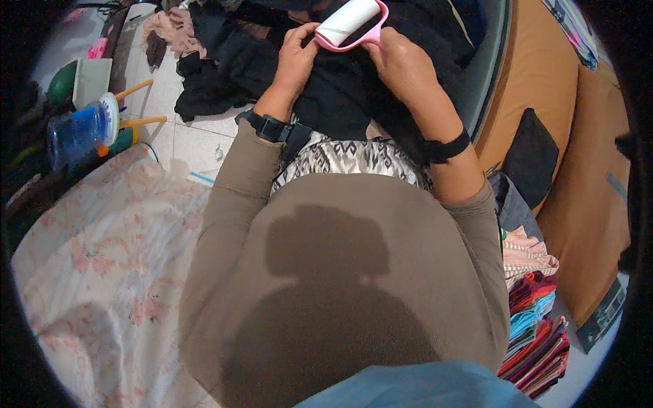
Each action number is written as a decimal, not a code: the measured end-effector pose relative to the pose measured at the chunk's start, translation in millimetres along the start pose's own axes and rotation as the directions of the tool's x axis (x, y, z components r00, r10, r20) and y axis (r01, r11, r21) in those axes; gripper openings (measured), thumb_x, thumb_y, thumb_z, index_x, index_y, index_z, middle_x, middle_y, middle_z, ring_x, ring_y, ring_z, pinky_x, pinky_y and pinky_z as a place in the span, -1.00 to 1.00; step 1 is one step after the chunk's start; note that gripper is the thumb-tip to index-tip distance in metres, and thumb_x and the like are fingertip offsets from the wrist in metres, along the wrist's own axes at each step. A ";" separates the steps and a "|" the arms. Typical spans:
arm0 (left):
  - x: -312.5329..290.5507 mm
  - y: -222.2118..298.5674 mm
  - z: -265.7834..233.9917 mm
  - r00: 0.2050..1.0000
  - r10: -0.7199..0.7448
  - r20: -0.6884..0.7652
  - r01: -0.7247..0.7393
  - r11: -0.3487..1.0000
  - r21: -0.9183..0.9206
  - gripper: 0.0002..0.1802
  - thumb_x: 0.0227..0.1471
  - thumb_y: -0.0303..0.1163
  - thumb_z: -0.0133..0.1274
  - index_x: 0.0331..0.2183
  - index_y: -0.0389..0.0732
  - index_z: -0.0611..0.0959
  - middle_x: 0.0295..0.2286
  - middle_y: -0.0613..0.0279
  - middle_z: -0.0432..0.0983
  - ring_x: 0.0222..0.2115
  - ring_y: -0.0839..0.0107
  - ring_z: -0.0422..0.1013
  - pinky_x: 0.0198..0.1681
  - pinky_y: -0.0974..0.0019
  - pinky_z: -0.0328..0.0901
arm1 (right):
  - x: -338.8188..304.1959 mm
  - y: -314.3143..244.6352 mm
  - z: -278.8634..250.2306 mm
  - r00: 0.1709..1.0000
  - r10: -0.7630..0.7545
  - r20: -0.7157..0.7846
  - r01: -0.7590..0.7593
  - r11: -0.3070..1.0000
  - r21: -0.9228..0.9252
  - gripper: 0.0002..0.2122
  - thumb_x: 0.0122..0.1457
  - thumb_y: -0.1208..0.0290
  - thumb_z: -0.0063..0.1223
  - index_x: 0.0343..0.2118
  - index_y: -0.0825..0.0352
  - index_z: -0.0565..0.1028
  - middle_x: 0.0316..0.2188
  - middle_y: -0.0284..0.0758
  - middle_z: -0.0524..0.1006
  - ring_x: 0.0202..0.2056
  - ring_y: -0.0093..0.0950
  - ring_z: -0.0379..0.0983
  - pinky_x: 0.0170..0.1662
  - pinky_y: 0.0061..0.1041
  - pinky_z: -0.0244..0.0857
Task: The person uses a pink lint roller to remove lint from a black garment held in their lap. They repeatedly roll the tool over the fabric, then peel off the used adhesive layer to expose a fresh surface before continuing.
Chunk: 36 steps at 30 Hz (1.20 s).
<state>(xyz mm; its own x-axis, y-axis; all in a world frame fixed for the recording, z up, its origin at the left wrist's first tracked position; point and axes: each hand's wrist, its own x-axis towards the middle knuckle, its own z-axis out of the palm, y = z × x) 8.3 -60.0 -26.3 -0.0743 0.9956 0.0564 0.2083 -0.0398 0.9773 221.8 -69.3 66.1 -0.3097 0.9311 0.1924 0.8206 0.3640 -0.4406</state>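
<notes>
A lint roller with a white sheet roll and a pink frame is held up at the top of the view, tilted. My right hand is closed around its handle, which is mostly hidden by the fingers. At the roller's left end, my left hand pinches the pink frame and the roll's edge between thumb and fingers. Beneath both hands, a black garment lies spread over my lap and a black-and-white patterned cloth.
To the right stand an orange-brown padded seat and a stack of folded clothes. A floral sheet covers the lower left. Further up the left are a clear blue plastic container, tiled floor and beige cloth.
</notes>
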 end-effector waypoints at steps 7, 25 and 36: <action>-1.9 -1.3 -1.8 1.000 0.005 -0.009 -0.004 0.999 0.041 -0.70 0.02 -0.33 0.09 -0.15 -0.09 0.65 -0.16 0.14 0.42 -0.05 0.23 0.33 0.09 0.27 0.17 | -26.6 7.0 -15.1 0.988 0.120 0.092 -0.121 0.993 0.008 -0.77 0.16 0.27 0.09 -0.37 0.37 0.43 -0.46 -0.03 0.54 -0.40 -0.02 0.50 -0.38 -0.13 0.39; -5.7 -0.3 -5.1 0.998 0.061 -0.007 -0.060 0.992 0.112 -0.70 0.04 -0.37 0.07 -0.13 -0.06 0.65 -0.16 0.15 0.42 -0.10 0.23 0.37 0.05 0.27 0.22 | -129.2 22.6 -97.5 0.923 0.324 0.208 -0.297 0.943 -0.151 -0.77 0.12 0.27 0.15 -0.38 0.34 0.44 -0.47 -0.06 0.50 -0.40 -0.04 0.46 -0.40 -0.18 0.30; 3.6 38.3 -3.0 0.991 0.008 -0.132 0.012 0.989 0.146 -0.55 -0.08 -0.42 0.23 -0.07 -0.23 0.60 -0.14 0.02 0.56 -0.14 0.25 0.49 -0.04 0.26 0.34 | -154.8 85.5 -151.4 0.807 0.591 -0.007 -0.546 0.751 0.372 -0.75 0.22 0.28 0.11 -0.25 0.42 0.52 -0.53 -0.49 0.45 -0.51 -0.62 0.37 -0.43 -0.62 0.26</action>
<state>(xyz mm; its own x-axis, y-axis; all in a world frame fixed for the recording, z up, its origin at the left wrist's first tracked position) 13.0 -58.1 11.9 -0.2005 0.9755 0.0905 0.3478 -0.0155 0.9375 412.6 -185.5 131.5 0.2379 0.9662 -0.0991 0.6065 -0.2275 -0.7619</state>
